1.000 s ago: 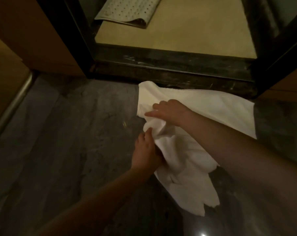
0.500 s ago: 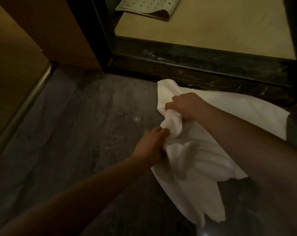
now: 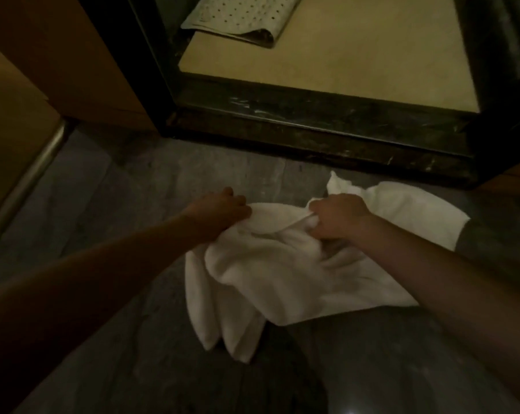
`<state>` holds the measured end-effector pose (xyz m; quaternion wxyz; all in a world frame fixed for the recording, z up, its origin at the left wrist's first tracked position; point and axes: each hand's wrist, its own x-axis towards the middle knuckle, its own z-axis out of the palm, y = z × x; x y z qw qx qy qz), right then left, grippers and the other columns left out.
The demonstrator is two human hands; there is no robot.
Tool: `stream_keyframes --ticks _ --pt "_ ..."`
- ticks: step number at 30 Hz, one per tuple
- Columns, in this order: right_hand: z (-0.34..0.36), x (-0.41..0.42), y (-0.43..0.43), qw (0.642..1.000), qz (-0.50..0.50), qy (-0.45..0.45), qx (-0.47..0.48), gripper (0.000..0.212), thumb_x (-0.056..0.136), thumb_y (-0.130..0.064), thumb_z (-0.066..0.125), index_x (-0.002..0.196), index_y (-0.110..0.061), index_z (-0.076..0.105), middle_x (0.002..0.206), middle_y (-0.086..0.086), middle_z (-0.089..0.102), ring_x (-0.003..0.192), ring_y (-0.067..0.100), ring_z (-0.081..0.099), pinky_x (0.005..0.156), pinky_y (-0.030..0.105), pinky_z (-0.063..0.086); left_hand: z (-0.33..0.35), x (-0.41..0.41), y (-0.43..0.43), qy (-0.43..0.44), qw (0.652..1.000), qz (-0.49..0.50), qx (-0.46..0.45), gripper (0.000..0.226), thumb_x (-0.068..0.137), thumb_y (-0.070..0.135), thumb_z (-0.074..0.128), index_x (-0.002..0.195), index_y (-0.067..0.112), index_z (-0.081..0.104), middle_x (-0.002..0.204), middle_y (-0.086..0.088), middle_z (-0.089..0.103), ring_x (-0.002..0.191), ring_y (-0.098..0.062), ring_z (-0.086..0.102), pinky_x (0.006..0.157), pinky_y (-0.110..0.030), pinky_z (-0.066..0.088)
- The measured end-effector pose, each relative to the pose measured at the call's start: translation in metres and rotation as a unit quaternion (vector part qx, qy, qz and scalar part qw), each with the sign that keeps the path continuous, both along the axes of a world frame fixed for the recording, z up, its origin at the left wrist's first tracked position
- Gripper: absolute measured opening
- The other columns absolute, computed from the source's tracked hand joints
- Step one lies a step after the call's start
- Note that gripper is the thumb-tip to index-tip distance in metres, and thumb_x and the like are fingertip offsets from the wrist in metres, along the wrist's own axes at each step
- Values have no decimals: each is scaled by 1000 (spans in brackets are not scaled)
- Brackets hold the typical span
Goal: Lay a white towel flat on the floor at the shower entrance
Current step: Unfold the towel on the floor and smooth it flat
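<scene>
A white towel point(image 3: 282, 273) lies bunched and folded over on the grey stone floor point(image 3: 109, 204), just in front of the dark shower threshold point(image 3: 327, 135). My left hand point(image 3: 220, 210) grips the towel's left edge with curled fingers. My right hand point(image 3: 339, 219) clutches a gathered fold near the towel's middle. Part of the towel spreads flat to the right, and several folds hang toward me.
Beyond the threshold lies the beige shower floor point(image 3: 357, 49) with a perforated bath mat point(image 3: 241, 19), one corner folded over. A dark door frame point(image 3: 151, 61) stands at the left of the entrance. A wooden wall with a metal rail point(image 3: 29, 171) runs along the left.
My left hand has pulled the towel's edge out to the left, away from my right hand. The towel has opened wider between both hands, and the view has shifted left.
</scene>
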<state>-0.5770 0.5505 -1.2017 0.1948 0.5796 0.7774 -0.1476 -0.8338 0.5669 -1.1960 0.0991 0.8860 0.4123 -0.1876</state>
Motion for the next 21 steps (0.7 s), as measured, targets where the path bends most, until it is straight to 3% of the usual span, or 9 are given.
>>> stream_keyframes --ticks 4,8,10,13,15,18,21 --pt "-3 -15 -30 994 -67 43 -74 46 82 -59 51 106 -22 63 109 1 66 101 22 61 74 31 43 4 -1 28 70 994 -86 7 32 94 40 41 125 31 44 126 -6 43 109 -24 47 82 -30 37" --pt "-10 -38 -52 985 -101 70 -118 47 76 -57 58 103 -19 64 105 4 68 98 24 63 74 31 44 7 -4 41 129 979 -154 -20 33 96 44 37 124 31 48 130 -6 45 111 -24 47 87 -33 38" --pt "-7 -42 -54 987 -113 63 -93 53 75 -58 61 112 -20 60 115 4 64 107 24 59 80 33 43 6 -5 45 115 981 -153 -10 31 96 42 37 124 31 47 127 -3 45 108 -21 48 83 -30 39" --pt "8 -28 -38 991 -126 26 -25 52 79 -55 61 121 -24 57 126 2 58 117 24 54 92 37 41 6 -5 44 74 991 -114 4 32 94 34 39 117 18 54 123 -9 51 110 -28 48 90 -43 42" --pt "19 -9 -19 987 -160 12 33 47 81 -54 59 117 -23 60 122 5 60 112 26 57 88 35 44 5 -5 45 16 994 -104 13 34 93 36 37 106 13 59 117 -12 56 106 -29 49 88 -44 40" --pt "31 13 12 978 -180 -44 97 49 78 -57 60 113 -22 63 114 5 63 104 26 61 74 31 43 7 10 55 -35 993 -105 46 30 92 39 42 105 19 58 112 -7 56 97 -21 48 77 -32 34" --pt "33 28 39 967 -208 -91 119 37 80 -41 61 111 -23 61 110 5 63 100 27 61 69 32 38 18 34 76 54 993 -80 74 37 84 33 60 118 24 50 118 -5 51 101 -19 47 79 -32 39"
